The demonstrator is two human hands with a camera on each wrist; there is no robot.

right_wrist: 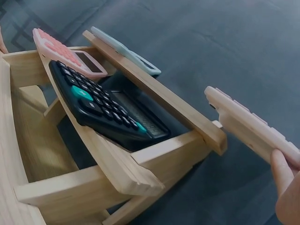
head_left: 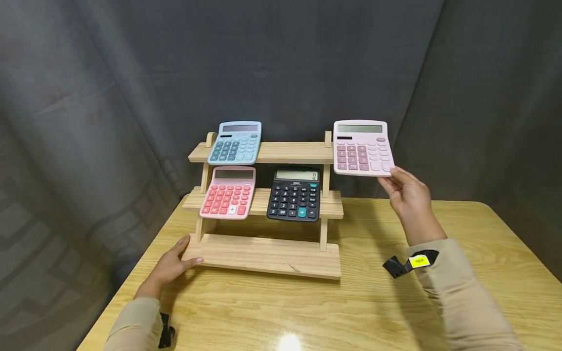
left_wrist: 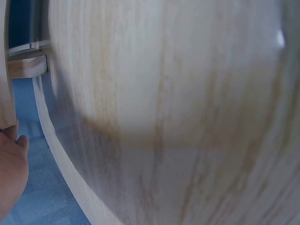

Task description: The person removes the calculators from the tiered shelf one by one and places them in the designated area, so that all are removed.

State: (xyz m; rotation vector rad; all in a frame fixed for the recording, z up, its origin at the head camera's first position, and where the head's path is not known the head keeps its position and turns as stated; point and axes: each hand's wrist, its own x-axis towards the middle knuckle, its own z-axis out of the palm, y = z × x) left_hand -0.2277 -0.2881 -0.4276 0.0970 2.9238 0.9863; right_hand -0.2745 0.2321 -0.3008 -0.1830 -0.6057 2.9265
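Observation:
My right hand pinches the lower right corner of a pale pink calculator, raised off the table at the right end of the top shelf. In the right wrist view, this calculator is seen edge-on, apart from the shelf end. With thumb in front and fingers at the side, my left hand grips the lower left corner of a three-tier wooden display stand. A light blue calculator leans on the top tier. On the middle tier lean a coral-keyed pink calculator and a black calculator.
The stand rests on a wood-grain table. A dark grey curtain hangs behind and at both sides. Black straps are on both wrists, and the right strap bears a yellow label.

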